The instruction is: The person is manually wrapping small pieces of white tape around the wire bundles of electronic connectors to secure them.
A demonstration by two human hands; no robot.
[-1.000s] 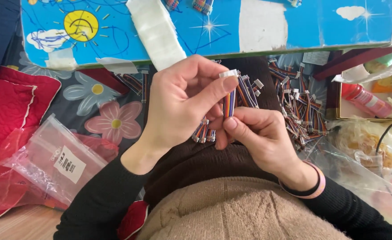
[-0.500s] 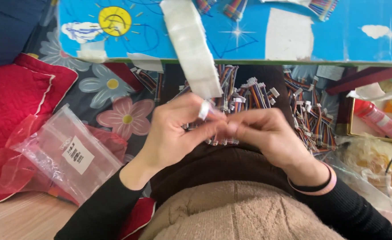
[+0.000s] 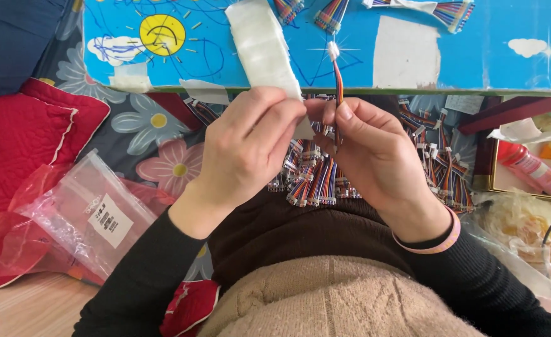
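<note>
Now right hand (image 3: 381, 162) grip pinches wire bundle (image 3: 337, 81), raised upright; left hand (image 3: 244, 150) grasps tape strip (image 3: 263, 50).

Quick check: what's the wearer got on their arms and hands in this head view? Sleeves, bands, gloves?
Both hands are bare, no gloves or rings visible. The left hand comes out of a long black sleeve that ends at the wrist. The right hand has the same kind of black sleeve, with a thin pink band edged in black around the wrist.
</note>
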